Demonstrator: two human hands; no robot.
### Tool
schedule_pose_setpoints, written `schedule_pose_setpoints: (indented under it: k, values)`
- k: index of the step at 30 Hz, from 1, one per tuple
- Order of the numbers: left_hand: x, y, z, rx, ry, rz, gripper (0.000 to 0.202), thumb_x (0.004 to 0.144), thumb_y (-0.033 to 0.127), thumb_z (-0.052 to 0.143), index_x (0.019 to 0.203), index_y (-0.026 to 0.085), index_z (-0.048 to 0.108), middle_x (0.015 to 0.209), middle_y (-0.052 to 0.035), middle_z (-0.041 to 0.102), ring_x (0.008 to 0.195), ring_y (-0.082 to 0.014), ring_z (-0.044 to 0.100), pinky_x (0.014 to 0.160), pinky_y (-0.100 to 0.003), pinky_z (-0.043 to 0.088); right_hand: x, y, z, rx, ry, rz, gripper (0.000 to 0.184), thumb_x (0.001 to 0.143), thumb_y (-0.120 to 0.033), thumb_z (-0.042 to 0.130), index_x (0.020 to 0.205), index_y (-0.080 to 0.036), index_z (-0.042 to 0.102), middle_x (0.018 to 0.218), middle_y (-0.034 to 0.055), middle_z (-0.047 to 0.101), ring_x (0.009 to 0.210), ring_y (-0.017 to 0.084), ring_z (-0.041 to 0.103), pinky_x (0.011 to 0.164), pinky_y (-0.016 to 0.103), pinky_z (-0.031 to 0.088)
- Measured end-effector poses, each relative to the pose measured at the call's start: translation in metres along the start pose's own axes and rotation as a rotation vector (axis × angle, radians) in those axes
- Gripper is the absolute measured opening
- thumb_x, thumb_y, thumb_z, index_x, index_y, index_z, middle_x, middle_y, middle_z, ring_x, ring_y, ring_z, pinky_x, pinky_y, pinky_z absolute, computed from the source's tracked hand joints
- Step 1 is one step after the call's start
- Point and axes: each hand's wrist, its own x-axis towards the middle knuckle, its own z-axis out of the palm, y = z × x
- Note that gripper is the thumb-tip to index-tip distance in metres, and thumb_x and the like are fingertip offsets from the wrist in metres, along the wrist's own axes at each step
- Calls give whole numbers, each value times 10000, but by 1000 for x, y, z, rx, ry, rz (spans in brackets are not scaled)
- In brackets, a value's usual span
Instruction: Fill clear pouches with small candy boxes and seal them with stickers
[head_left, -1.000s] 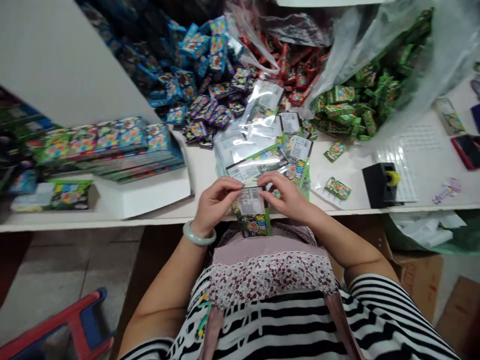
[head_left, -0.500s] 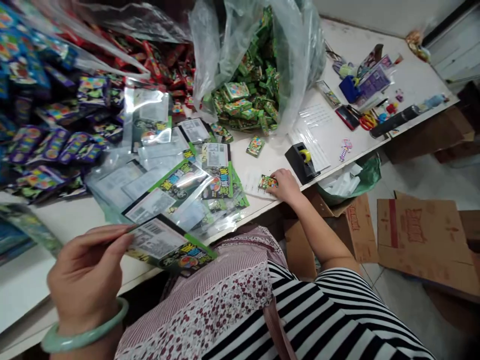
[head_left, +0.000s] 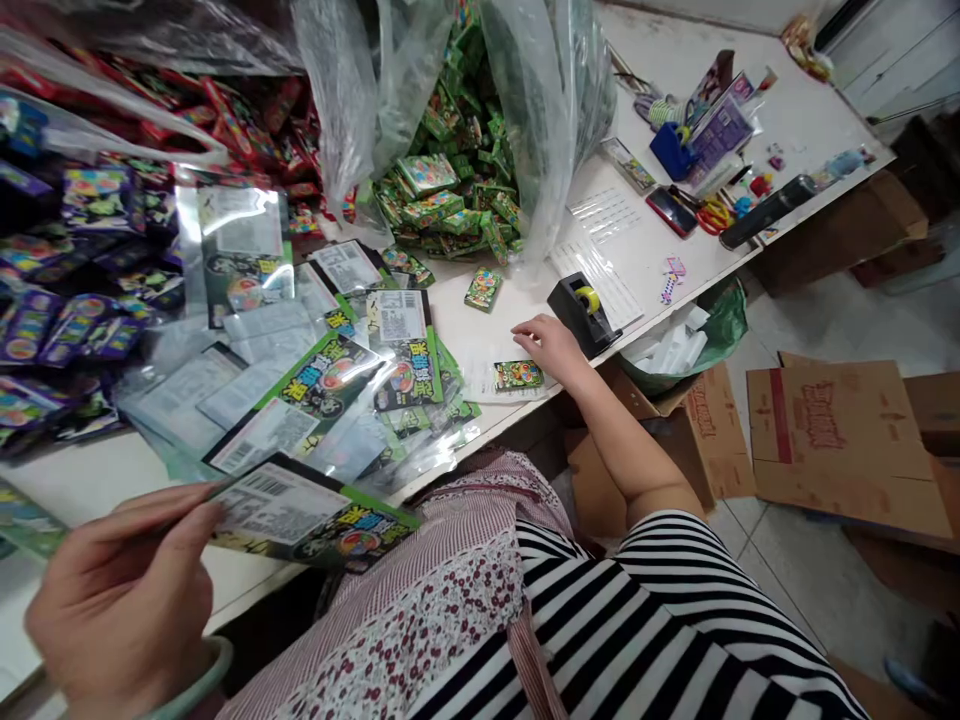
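Note:
In my left hand (head_left: 131, 600), pinched between thumb and fingers at one end, is a flat printed plastic pouch (head_left: 300, 515) with a barcode label and green and black artwork. It is held in front of the table edge. My right hand (head_left: 556, 350) has its fingers stretched out and holds nothing. Just below those fingers a small green candy packet (head_left: 518, 375) lies on a white sheet near the edge. A second green packet (head_left: 483, 289) lies farther back. Left of my right hand spreads a pile of similar pouches (head_left: 330, 370).
A clear bag (head_left: 551, 130) spills many green packets (head_left: 442, 205). Red packets (head_left: 247, 120) and purple packets (head_left: 82, 325) are heaped at left. A black tape dispenser (head_left: 581, 315) stands right of my right hand. Beyond are a phone (head_left: 672, 211) and scissors (head_left: 714, 217). Cardboard boxes (head_left: 840, 440) sit on the floor.
My right hand has let go of the small green packet and lifted back from it; the packet stays on the sheet. My left hand still holds the pouch. The camera view has shifted.

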Motion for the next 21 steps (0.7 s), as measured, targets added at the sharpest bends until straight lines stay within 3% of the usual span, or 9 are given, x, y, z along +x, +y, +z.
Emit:
schedule_pose_setpoints:
  k: [3, 7, 11, 15, 18, 21]
  values:
    - [-1, 13, 5, -94, 63, -79, 213, 487, 219, 804, 645, 217, 661, 755, -28, 682, 727, -210, 640, 895, -530, 529, 14, -8, 17, -33, -78, 70, 204, 901, -279, 606, 1019, -182, 742, 1086, 105, 691, 963, 230, 642, 850, 325, 465]
    - [-3, 13, 4, -99, 75, -59, 216, 510, 202, 810, 693, 218, 697, 786, -37, 717, 759, -214, 662, 859, -482, 545, 17, -13, 29, 3, -114, 96, 105, 859, -229, 625, 899, -184, 710, 1037, 85, 698, 900, 214, 639, 797, 311, 459]
    - [-3, 1, 0, -137, 36, -6, 203, 564, 171, 807, 734, 222, 708, 804, -24, 734, 772, -190, 677, 786, -387, 549, 14, -4, 21, 139, -147, 111, 88, 885, -249, 570, 860, -202, 640, 878, 21, 690, 823, 166, 641, 748, 274, 474]
    - [-2, -9, 1, -154, -68, 27, 159, 650, 184, 791, 772, 217, 694, 835, -12, 733, 803, -176, 680, 767, -346, 546, 14, -10, -2, 512, -199, 188, 92, 845, -272, 574, 795, -196, 560, 736, -18, 599, 697, 138, 609, 634, 254, 463]
    - [-3, -6, 7, -147, -149, 48, 117, 730, 203, 761, 806, 209, 673, 850, -8, 709, 838, -162, 668, 786, -325, 539, 7, -54, -18, 646, -207, -84, 160, 814, -336, 625, 775, -192, 568, 756, -14, 585, 696, 123, 548, 650, 264, 439]
    - [-6, 4, 16, -136, -200, 146, 69, 807, 215, 718, 821, 205, 651, 835, -5, 675, 828, -140, 645, 769, -288, 521, -5, -124, -25, 689, -390, -498, 200, 868, -381, 607, 805, -193, 583, 851, 13, 614, 795, 131, 559, 756, 292, 448]
